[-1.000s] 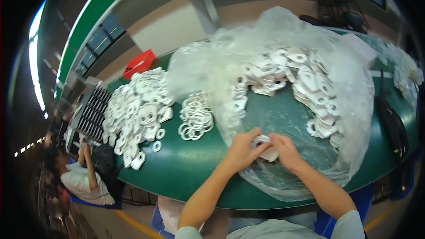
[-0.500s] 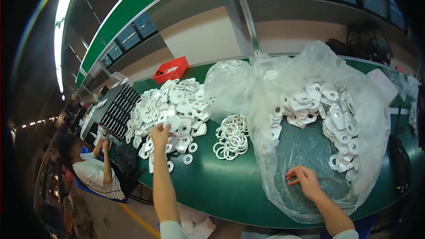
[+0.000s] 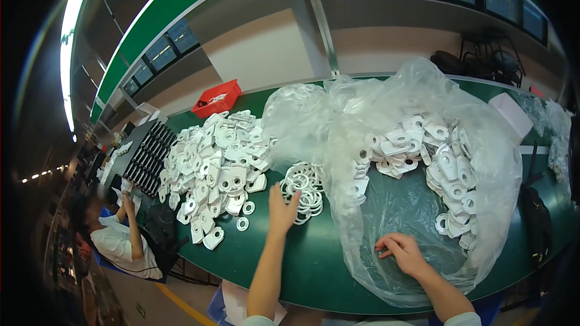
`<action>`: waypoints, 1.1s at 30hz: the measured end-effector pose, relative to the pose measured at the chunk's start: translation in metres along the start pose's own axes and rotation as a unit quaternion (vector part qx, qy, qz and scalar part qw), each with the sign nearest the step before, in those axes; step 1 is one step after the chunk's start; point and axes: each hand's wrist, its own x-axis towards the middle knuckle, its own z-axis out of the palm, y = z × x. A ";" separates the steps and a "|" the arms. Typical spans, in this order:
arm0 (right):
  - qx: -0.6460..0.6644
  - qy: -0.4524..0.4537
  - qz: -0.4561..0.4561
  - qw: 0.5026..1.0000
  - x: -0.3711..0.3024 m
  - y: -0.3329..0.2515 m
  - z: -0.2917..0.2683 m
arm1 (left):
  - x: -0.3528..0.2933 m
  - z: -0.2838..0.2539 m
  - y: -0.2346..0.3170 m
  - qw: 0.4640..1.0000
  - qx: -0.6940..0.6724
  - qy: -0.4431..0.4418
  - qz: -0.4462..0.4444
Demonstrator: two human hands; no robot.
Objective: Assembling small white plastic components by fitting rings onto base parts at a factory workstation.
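Left hand [image 3: 283, 210] shifted right onto white rings [image 3: 304, 185]; right hand [image 3: 403, 252] on bag [image 3: 386, 205].

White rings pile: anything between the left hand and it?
Nothing visible. The left hand is already at the near-left edge of the pile of white rings, fingertips at or over the outer rings; whether they touch is unclear. Bare green table around.

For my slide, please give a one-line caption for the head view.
Left hand reaches the pile of white rings; right hand rests on the clear plastic bag of white parts.
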 end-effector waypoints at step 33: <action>-0.477 0.230 -0.319 0.786 0.091 -0.079 -0.058 | -0.157 -0.040 0.080 0.985 0.098 -0.047 0.137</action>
